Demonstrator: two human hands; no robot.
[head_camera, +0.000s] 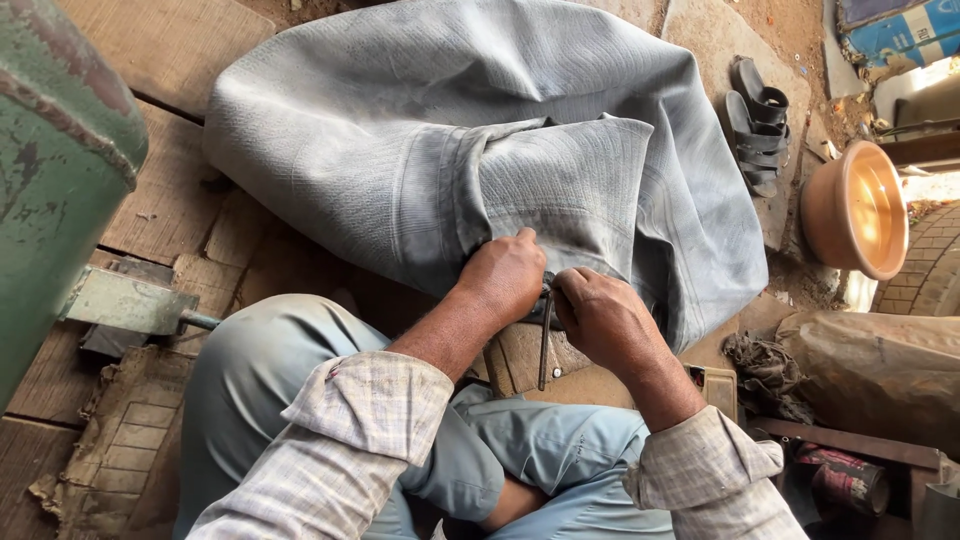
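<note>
A large grey rubber inner tube (430, 130) lies folded on the wooden floor in front of my crossed legs. My left hand (508, 275) presses down on its near folded edge, fingers curled on the rubber. My right hand (600, 315) sits right beside it, pinching a thin dark metal tool (544, 350) that hangs down between both hands. The spot on the tube under my fingers is hidden.
A green metal machine body (60, 150) with a bracket stands at left. A pair of dark sandals (757, 120) and an orange clay bowl (858, 208) lie at right. A brown sack (880, 365), rags and cans crowd the lower right.
</note>
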